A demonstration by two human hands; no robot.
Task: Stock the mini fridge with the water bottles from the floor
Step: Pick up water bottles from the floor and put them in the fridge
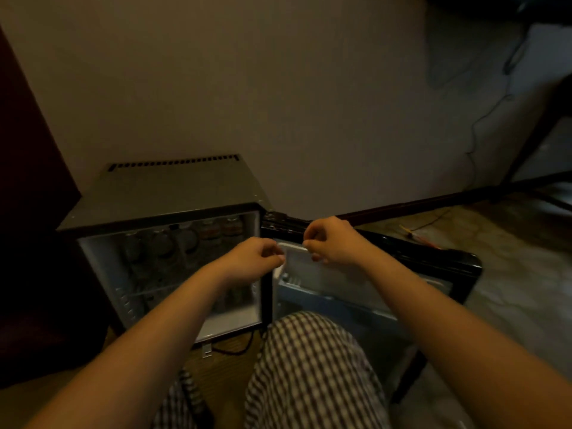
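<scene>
**Both hands at the open fridge door**

The wall (278,88) fills the upper half of your view. The mini fridge (161,193) stands against it at 8 o'clock, and its door (433,255) is swung wide open toward 4 o'clock. Your knee (309,366), in checkered cloth, is at 6 o'clock, in front of the door.

Your left hand (253,258) and right hand (332,239) are near the centre, close to each other but apart, at the white top rail (292,245) of the door's inner side. The fingers of both hands are curled. I cannot tell if they pinch anything.

The bottles (188,239) stand in a row on the upper shelf inside the fridge, at 9 o'clock from your left hand. They are blurred. A thin cable (483,119) hangs on the wall at 2 o'clock.
</scene>
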